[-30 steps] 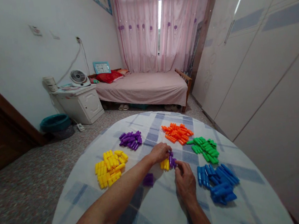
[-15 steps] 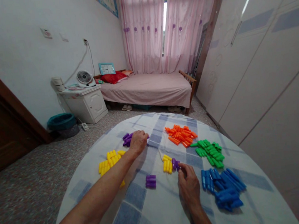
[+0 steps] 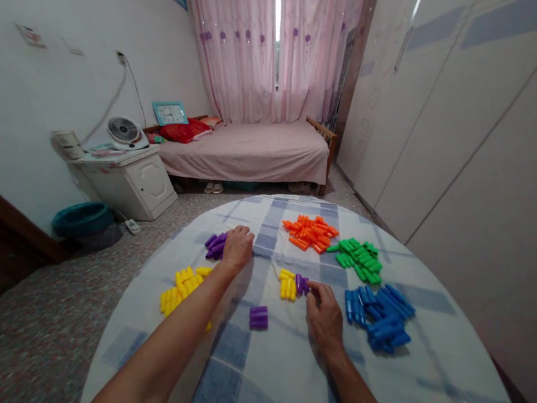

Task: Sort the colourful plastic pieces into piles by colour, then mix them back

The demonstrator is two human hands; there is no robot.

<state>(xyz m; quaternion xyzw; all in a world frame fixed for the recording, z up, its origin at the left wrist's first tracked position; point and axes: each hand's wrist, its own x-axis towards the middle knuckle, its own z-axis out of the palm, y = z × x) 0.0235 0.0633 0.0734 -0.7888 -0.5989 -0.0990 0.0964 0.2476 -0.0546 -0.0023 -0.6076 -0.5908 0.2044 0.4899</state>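
Observation:
My left hand (image 3: 239, 246) reaches over the right side of a pile of short purple plastic tubes (image 3: 214, 246); its fingers are curled, and whatever they hold is hidden. Nearer to me, my right hand (image 3: 325, 316) pinches with thumb and index finger at a small purple tube (image 3: 306, 284). That tube lies at the right end of a small group of yellow tubes (image 3: 288, 285), with another purple one between. A block of purple tubes (image 3: 258, 318) lies side by side, left of my right hand. My left forearm partly covers a yellow pile (image 3: 181, 289).
On the round table's checked cloth (image 3: 264, 383) lie orange tubes (image 3: 311, 233), green tubes (image 3: 360, 259) and a blue pile (image 3: 383, 318) right of my right hand. Beyond stand a bed (image 3: 253, 148), a white cabinet (image 3: 150, 182) with a fan (image 3: 125, 131), and a bin (image 3: 84, 221).
The whole view has shifted, so things appear farther left and higher. A purple tube end that showed past my left fingertips is no longer visible. My right hand stays by the small purple tube.

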